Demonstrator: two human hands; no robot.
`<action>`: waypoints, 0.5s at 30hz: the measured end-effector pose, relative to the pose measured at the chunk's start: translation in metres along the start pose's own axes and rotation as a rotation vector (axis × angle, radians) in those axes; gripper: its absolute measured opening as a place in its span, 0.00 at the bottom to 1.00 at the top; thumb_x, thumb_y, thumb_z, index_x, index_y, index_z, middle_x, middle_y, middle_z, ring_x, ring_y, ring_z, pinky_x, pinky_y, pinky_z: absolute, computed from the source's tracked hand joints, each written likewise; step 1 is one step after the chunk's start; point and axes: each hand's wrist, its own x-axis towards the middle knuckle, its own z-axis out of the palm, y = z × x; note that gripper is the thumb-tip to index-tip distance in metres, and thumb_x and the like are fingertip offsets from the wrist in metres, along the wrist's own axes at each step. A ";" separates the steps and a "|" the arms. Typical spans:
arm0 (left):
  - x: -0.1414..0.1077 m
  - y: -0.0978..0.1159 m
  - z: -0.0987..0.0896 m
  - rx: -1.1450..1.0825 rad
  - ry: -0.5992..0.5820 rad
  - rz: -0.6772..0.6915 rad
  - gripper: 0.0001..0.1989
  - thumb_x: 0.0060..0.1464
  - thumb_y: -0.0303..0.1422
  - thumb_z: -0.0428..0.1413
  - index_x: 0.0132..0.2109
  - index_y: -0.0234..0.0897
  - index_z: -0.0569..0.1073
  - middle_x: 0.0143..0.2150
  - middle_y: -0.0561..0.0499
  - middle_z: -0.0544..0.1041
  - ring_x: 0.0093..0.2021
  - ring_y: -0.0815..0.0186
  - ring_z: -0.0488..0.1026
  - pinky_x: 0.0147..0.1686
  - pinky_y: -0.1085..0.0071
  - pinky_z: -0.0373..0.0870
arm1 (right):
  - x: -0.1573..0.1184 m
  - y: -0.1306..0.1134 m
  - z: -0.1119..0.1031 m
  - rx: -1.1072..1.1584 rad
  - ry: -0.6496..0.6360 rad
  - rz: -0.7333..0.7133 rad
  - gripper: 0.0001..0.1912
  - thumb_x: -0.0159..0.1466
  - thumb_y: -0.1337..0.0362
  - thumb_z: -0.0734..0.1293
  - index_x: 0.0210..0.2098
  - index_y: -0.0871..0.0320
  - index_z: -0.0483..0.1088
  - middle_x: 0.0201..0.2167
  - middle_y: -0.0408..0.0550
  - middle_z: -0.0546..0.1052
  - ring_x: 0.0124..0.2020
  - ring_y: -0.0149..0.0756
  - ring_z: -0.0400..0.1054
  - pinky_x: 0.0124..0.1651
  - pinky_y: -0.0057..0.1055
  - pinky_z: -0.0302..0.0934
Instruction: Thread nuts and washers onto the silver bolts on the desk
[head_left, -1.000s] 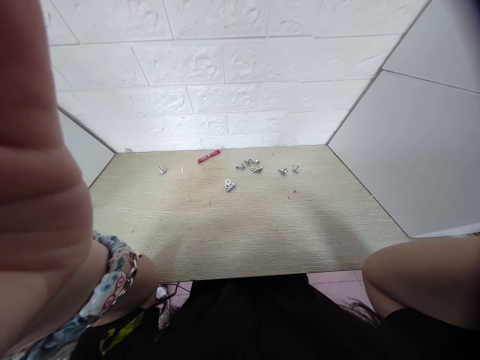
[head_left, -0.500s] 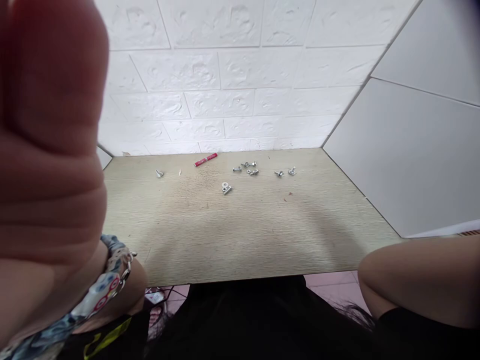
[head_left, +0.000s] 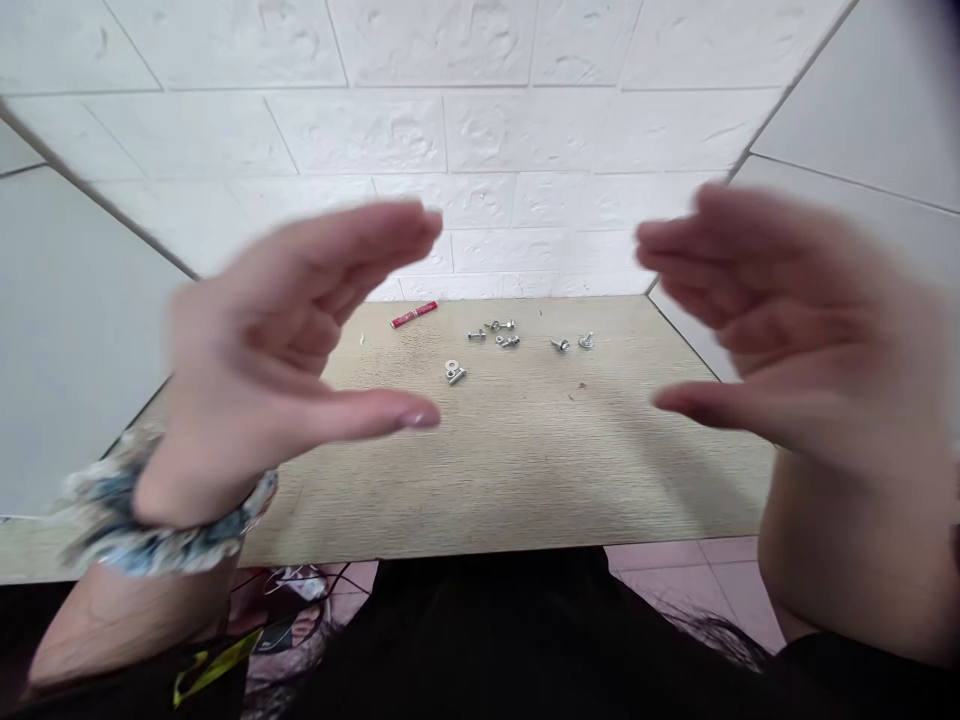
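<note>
Both hands are raised above the table (head_left: pixel 525 480), blurred by motion and facing each other. My left hand (head_left: pixel 277 340) holds nothing, its thumb spread well away from the fingers. Opposite it, my right hand (head_left: pixel 795 330) makes the same curved shape and is empty too. On the wood between them lie small metal fasteners: a bolt with washers (head_left: pixel 454 373) nearest me, a cluster of bolts and nuts (head_left: pixel 507 341) behind it, a single bolt (head_left: pixel 560 345) and another bolt with a washer (head_left: pixel 586 341) on the right. Neither hand touches any of them.
A red pen-like stick (head_left: pixel 414 315) lies near the back edge, by a scatter of dark specks. A white brick-pattern wall (head_left: pixel 480 140) closes off the back. Grey-white panels stand at the left (head_left: pixel 67 330) and right (head_left: pixel 847 230). Cables (head_left: pixel 300 585) hang below the table.
My left hand has drawn back from close before the camera to over the table's left side. My right hand has come into view on the right. The fasteners in view lie as before.
</note>
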 end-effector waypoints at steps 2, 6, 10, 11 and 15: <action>0.013 -0.017 0.019 0.045 -0.120 -0.091 0.36 0.50 0.48 0.63 0.63 0.50 0.63 0.64 0.61 0.67 0.65 0.60 0.63 0.68 0.56 0.61 | 0.011 0.024 0.013 -0.041 -0.004 0.052 0.39 0.57 0.52 0.73 0.64 0.38 0.56 0.62 0.34 0.65 0.65 0.40 0.59 0.71 0.44 0.54; 0.009 -0.086 0.057 0.204 -0.378 -0.370 0.38 0.49 0.49 0.61 0.64 0.42 0.62 0.67 0.49 0.63 0.67 0.53 0.59 0.68 0.54 0.55 | 0.026 0.098 0.056 -0.148 -0.174 0.302 0.40 0.57 0.54 0.72 0.65 0.52 0.58 0.63 0.48 0.66 0.63 0.46 0.62 0.68 0.48 0.56; -0.004 -0.143 0.091 0.243 -0.477 -0.496 0.38 0.49 0.48 0.60 0.63 0.39 0.63 0.65 0.45 0.65 0.65 0.53 0.63 0.65 0.56 0.59 | 0.024 0.152 0.087 -0.261 -0.363 0.410 0.38 0.58 0.56 0.72 0.64 0.60 0.60 0.65 0.56 0.63 0.64 0.47 0.59 0.68 0.46 0.54; -0.007 -0.151 0.096 0.248 -0.472 -0.498 0.37 0.49 0.48 0.60 0.63 0.37 0.64 0.65 0.44 0.66 0.64 0.53 0.63 0.65 0.57 0.59 | 0.022 0.159 0.090 -0.294 -0.382 0.411 0.37 0.58 0.57 0.72 0.63 0.62 0.61 0.64 0.57 0.63 0.65 0.48 0.59 0.68 0.46 0.53; -0.011 -0.158 0.103 0.270 -0.449 -0.456 0.33 0.52 0.49 0.58 0.60 0.34 0.67 0.63 0.43 0.68 0.63 0.54 0.64 0.65 0.58 0.58 | 0.017 0.165 0.092 -0.325 -0.383 0.385 0.34 0.60 0.56 0.70 0.62 0.62 0.62 0.63 0.57 0.64 0.64 0.47 0.59 0.67 0.45 0.53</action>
